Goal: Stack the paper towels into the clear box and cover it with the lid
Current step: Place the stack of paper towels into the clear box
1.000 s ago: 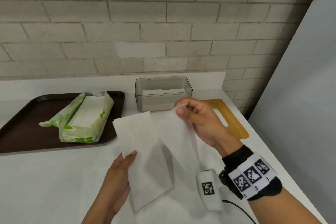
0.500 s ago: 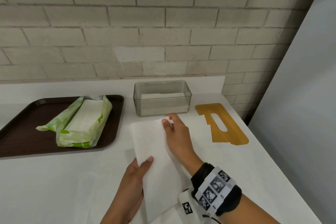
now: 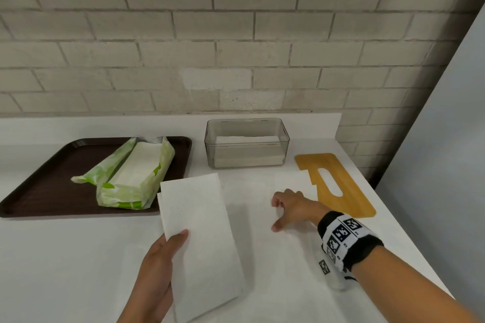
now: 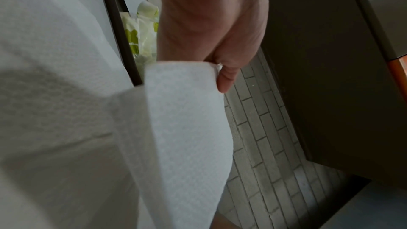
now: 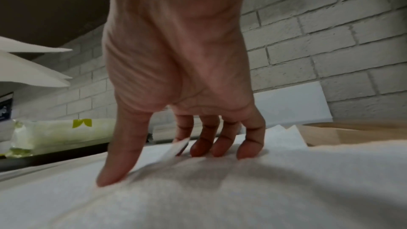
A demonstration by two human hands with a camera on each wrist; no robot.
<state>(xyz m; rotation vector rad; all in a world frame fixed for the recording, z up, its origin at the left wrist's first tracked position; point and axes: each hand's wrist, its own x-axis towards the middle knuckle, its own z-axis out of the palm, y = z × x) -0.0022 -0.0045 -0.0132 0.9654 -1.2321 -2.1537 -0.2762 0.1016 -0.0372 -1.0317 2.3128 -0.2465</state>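
At the far left a dark brown tray [image 3: 47, 181] sits on the white counter [image 3: 65, 257], carrying an opened green and white pack [image 3: 133, 178] with white sheets showing inside. Just right of the tray, the left hand [image 3: 157, 278] grips a folded paper towel [image 3: 202, 238] by its near left edge, thumb on top and fingers curled beneath, and holds it above the counter. Behind it, near the brick wall [image 3: 236, 34], stands the clear box [image 3: 246, 143], uncovered, with a low stack of white towels inside. Further right the right hand [image 3: 291, 208] presses down on another paper towel spread flat [image 5: 220, 189] on the counter, its thumb and fingertips [image 5: 220, 147] touching the sheet and holding nothing. Rightmost, the wooden lid [image 3: 338, 186] with its oval slot lies flat on the counter beside the box, its left edge partly covered by that flat sheet.
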